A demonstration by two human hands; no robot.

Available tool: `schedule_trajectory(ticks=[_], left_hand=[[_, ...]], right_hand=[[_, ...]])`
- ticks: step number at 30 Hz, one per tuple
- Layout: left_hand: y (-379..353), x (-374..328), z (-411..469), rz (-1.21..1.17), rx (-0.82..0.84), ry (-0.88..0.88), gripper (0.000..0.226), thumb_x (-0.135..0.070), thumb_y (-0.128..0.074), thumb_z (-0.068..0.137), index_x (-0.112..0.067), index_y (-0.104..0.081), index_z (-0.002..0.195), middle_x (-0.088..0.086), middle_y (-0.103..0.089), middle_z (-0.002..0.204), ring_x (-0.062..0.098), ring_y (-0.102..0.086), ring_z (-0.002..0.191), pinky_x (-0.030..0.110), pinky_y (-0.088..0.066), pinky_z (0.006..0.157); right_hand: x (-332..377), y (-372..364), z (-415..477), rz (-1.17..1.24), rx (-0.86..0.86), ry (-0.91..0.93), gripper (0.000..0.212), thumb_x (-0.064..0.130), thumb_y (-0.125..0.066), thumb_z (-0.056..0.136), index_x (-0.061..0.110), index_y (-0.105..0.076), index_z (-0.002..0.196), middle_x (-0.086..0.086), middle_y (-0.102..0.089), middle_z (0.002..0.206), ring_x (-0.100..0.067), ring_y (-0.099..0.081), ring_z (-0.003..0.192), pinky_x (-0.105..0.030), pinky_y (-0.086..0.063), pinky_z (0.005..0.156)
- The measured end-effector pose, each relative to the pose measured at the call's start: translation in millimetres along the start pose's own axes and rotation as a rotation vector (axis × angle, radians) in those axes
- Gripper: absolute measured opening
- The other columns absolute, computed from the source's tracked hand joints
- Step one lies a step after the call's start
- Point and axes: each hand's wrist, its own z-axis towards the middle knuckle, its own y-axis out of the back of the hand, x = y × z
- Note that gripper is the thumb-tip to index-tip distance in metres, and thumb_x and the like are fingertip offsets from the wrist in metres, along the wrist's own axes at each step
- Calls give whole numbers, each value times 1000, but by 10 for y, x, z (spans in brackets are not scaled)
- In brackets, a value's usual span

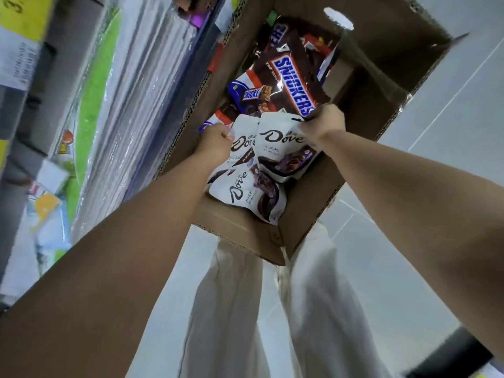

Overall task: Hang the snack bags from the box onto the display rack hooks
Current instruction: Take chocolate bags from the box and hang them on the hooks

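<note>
Cardboard box: three white bags at near end. Right grip pinches the top edge of one; left grip curled, apparently pinching another's edge just beside it. Brown bags lie beyond, at far end.

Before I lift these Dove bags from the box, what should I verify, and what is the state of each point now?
1. Right hand pinches the right Dove bag at its top edge: ok.
2. Left hand grips the left Dove bag at its edge: ok.
3. Held bags free of the third Dove bag: not ok, they overlap it.
4. Cardboard box firmly supported: cannot tell, its underside is hidden.
5. Display rack hook in view: not ok.
</note>
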Motion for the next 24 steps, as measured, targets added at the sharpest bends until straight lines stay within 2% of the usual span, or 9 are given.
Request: schedule_trajectory(ticks=[2, 7, 11, 13, 15, 18, 21, 22, 24], left_hand=[[160, -15, -243, -8, -23, -1, 35, -16, -45, 96, -15, -34, 63, 7, -42, 71, 17, -38, 77, 26, -26, 55], [674, -123, -936, -93, -93, 25, 29, -17, -43, 97, -16, -40, 68, 3, -43, 71, 19, -42, 81, 28, -27, 67], [1177, -242, -1557, -304, -149, 12, 19, -19, -45, 96, -6, -59, 100, 12, -57, 95, 22, -52, 88, 28, -34, 72], [1422, -337, -1879, -396, -154, -8, 16, -25, -48, 92, -13, -57, 89, 14, -57, 92, 26, -55, 85, 34, -37, 71], [1639, -422, -2184, -426, -162, -32, 16, -25, -48, 92, -16, -52, 80, 16, -57, 92, 26, -56, 84, 36, -41, 73], [1916, -593, -2677, -491, -182, -74, 15, -25, -46, 92, -21, -53, 79, 15, -63, 100, 34, -62, 95, 45, -52, 86], [2128, -772, -3278, -626, -230, -91, 23, -17, -41, 98, -20, -52, 78, 7, -62, 91, 22, -59, 78, 32, -48, 69], [2179, -801, -3469, -669, -247, -97, 22, -15, -39, 99, -18, -53, 82, 5, -60, 87, 19, -56, 75, 29, -45, 66], [2265, -783, -3896, -722, -299, -102, 16, -19, -41, 97, -14, -56, 94, 8, -62, 93, 23, -57, 82, 34, -45, 70]], right_hand=[[16, 136, -225, 61, -13, -11, 36, 20, -63, 84, 8, -61, 117, -11, -65, 116, -26, -63, 104, -29, -51, 87], [321, 584, -868, 4, -81, 66, 29, 20, -55, 92, 4, -62, 115, -13, -65, 117, -28, -58, 111, -23, -41, 82], [793, 975, -1443, 129, -98, 110, 21, 19, -53, 92, 5, -63, 103, -11, -63, 101, -19, -56, 92, -14, -32, 65], [1072, 1180, -1775, 178, -101, 170, 15, 19, -54, 91, 6, -62, 91, -10, -60, 88, -20, -54, 81, -20, -37, 64], [1304, 1368, -2140, 233, -68, 222, 20, 18, -58, 89, -1, -63, 91, -13, -61, 81, -26, -57, 75, -29, -47, 69], [1533, 1672, -2743, 282, 26, 315, 27, 33, -59, 89, 10, -61, 74, -5, -56, 69, -21, -53, 67, -31, -43, 66], [1608, 2009, -3379, 316, 105, 422, 52, 60, -51, 85, 9, -57, 75, -7, -54, 67, -17, -50, 64, -29, -40, 66], [1619, 2120, -3578, 311, 124, 471, 57, 63, -52, 82, 7, -60, 77, -7, -56, 70, -17, -51, 66, -29, -40, 69], [1613, 2331, -3975, 251, 140, 596, 43, 52, -63, 81, 11, -61, 70, -2, -54, 68, -15, -48, 65, -28, -37, 67]])
